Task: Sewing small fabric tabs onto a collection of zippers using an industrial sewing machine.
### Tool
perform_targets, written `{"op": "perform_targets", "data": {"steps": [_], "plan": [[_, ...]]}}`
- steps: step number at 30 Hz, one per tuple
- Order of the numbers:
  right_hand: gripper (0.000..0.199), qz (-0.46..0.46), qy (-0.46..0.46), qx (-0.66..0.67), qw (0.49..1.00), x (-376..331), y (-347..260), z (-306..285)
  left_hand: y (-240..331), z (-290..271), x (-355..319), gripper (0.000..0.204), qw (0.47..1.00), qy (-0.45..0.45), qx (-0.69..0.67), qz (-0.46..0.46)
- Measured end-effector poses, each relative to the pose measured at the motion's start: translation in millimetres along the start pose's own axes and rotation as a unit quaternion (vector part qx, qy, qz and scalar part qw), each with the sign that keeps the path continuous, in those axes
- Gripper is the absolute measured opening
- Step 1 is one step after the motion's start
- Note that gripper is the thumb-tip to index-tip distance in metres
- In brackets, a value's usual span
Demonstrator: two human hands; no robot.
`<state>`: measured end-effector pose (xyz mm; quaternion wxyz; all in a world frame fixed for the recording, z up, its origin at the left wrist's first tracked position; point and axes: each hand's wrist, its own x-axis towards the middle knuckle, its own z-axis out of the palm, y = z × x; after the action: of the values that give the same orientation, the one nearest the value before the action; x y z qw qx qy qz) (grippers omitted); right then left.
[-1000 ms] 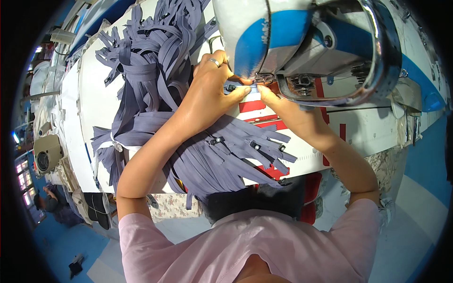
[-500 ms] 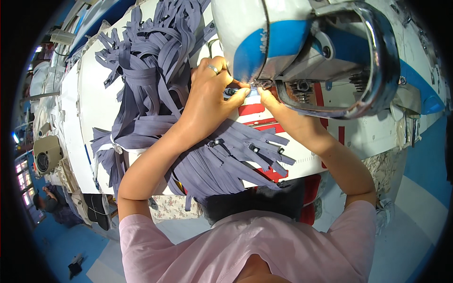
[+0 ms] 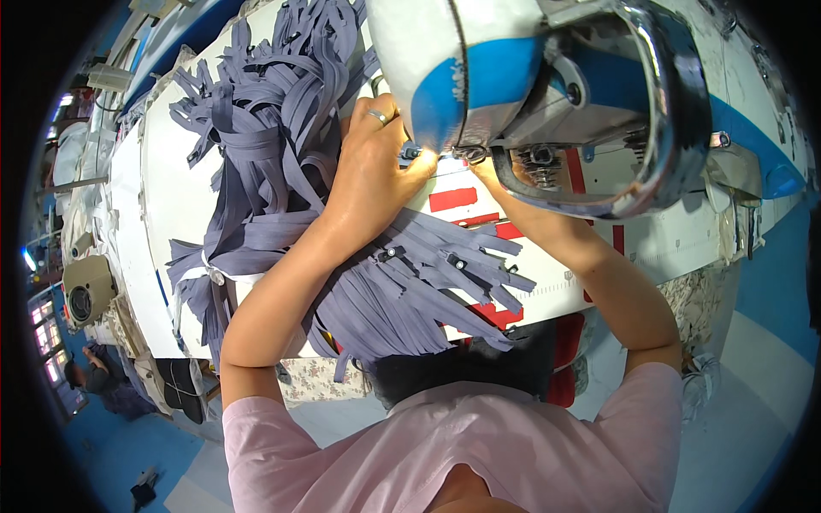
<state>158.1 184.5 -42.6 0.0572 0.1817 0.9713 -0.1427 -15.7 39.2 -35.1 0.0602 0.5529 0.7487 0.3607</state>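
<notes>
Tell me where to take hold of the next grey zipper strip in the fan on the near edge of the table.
Probably grip the zipper strip by the flat tape just behind its dark slider, coming from the right. The strips fan out with free ends pointing right and lie overlapped, while their left ends are buried under the left hand and forearm.

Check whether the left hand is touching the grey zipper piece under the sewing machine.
Touching. The head view shows the left hand with its fingertips pinching the grey zipper piece beside the sewing machine.
</notes>
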Motion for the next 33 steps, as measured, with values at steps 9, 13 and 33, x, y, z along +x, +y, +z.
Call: {"op": "perform_targets", "data": {"steps": [9,13,33], "plan": [[0.018,-0.209,0.363,0.128,0.899,19.5,3.1,6.0,0.2,-2.3,0.3,0.023,1.0,-0.003,-0.025,-0.017],[0.017,-0.184,0.359,0.12,0.907,18.3,3.6,11.7,-0.1,-3.1,1.1,0.023,1.0,0.001,-0.011,-0.001],[0.009,-0.154,0.31,0.14,0.927,19.4,4.0,7.7,-1.6,0.3,-1.3,0.023,1.0,0.009,0.028,-0.006]]}}
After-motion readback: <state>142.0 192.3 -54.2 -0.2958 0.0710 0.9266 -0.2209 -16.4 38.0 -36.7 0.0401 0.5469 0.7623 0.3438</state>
